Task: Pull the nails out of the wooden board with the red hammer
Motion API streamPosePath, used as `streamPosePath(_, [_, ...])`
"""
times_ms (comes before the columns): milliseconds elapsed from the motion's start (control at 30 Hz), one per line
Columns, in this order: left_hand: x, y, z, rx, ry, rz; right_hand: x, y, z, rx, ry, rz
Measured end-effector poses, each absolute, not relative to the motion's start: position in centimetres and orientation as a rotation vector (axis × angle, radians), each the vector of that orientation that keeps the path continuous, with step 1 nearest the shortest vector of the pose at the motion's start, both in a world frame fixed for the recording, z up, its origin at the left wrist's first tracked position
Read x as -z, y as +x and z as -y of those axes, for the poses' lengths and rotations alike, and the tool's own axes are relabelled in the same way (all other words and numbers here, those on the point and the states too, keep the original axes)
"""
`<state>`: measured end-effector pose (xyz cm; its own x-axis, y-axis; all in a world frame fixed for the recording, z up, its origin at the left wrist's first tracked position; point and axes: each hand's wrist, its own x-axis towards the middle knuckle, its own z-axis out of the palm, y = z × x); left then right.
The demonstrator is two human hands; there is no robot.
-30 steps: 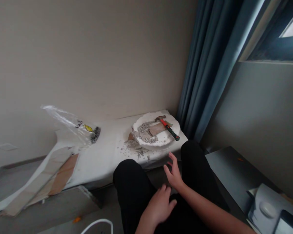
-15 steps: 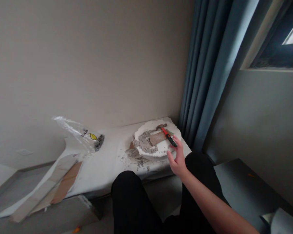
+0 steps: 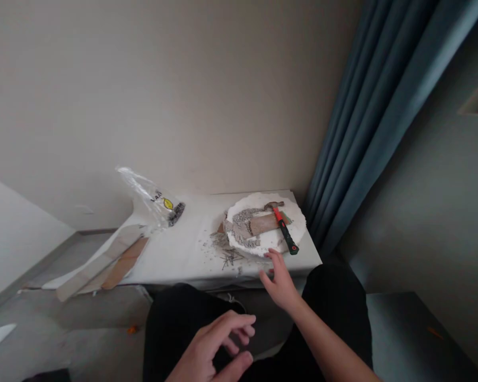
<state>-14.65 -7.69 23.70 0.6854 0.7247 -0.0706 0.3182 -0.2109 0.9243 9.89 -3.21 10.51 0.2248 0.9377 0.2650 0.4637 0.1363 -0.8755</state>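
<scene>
Zero grip showing rn: ur L hand (image 3: 209, 345) is hanging half-curled over ur L thigh (image 3: 169, 313), R hand (image 3: 280, 285) is hovering, fingers spread, by the front edge of the table (image 3: 175, 257); can't tell if it's touching the dish (image 3: 246, 200). Hammer (image 3: 282, 223) is lying across that dish nr the table's right end, handle poking past the rim, so imo a bump could be flipping it + spilling grit (image 3: 244, 216).

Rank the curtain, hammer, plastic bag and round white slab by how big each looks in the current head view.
1. Curtain, though cut off by the frame
2. Round white slab
3. Plastic bag
4. Hammer
</scene>
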Motion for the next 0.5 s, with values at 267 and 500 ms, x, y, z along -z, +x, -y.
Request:
streamPosePath(267, [-15.4, -9.8, 7.5, -0.236, 1.65, -0.866, -10.9, 7.8, 5.5, -0.674, -1.334, 1.516])
streamPosePath(500, [0.8, -10.6, 5.5, -0.249, 1.148, -1.309, -17.6, 11.0, 6.3, -0.475, -1.021, 1.374])
